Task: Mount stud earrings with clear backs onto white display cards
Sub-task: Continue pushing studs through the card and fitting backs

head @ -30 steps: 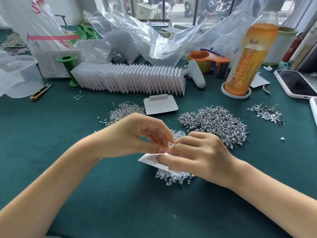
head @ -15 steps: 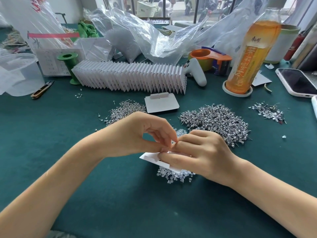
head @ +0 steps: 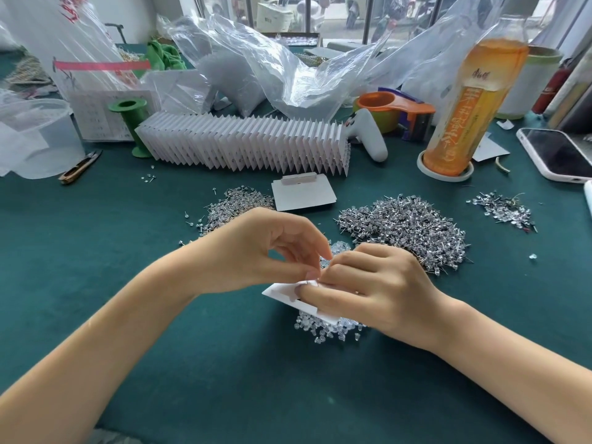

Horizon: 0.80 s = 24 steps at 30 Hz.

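My right hand (head: 374,290) grips a white display card (head: 282,291) held low over the green table. My left hand (head: 266,251) pinches something tiny at the card's top edge with thumb and forefinger; what it pinches is hidden by the fingertips. A pile of clear earring backs (head: 323,330) lies under the card. A big heap of silver stud earrings (head: 407,225) lies just beyond my right hand, and a smaller heap (head: 237,203) beyond my left.
A long row of folded white cards (head: 243,145) stands at the back, with a loose blank card (head: 302,193) in front of it. An orange drink bottle (head: 474,100), a phone (head: 557,155), a tape dispenser (head: 397,113), snips (head: 80,168) and plastic bags (head: 288,68) crowd the far side.
Both hands stay together at the card. My left fingertips have shifted slightly along the card's top edge; the card remains in my right hand.
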Available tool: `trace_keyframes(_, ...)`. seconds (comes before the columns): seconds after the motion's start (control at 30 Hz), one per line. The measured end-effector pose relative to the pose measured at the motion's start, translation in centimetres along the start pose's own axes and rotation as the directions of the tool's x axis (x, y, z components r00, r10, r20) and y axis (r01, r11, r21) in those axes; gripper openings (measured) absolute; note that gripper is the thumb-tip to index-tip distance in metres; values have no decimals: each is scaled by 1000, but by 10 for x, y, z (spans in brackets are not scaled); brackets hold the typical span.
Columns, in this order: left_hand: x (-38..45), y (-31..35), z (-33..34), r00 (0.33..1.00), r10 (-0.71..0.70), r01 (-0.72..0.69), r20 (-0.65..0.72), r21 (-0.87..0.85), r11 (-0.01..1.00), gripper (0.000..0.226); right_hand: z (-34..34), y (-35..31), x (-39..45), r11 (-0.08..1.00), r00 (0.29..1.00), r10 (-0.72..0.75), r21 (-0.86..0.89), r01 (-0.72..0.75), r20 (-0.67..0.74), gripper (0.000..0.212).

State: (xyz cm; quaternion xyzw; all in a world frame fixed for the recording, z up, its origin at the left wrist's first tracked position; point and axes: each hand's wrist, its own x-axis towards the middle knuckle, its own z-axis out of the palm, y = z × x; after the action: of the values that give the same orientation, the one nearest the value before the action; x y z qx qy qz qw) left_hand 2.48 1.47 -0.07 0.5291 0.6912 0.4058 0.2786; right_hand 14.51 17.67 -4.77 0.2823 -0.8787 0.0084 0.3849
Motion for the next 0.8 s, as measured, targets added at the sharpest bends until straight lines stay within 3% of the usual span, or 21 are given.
trace_keyframes(0.7, 5, 4, -1, 992, -60, 43, 111, 155, 987, 30, -1, -6, 2, 991, 998, -46, -128, 40, -46, 17)
trace_keyframes(0.8, 5, 3, -2, 990, -55, 41, 132, 105, 994, 27, -1, -7, 3, 990, 995, -53, -132, 42, -80, 18)
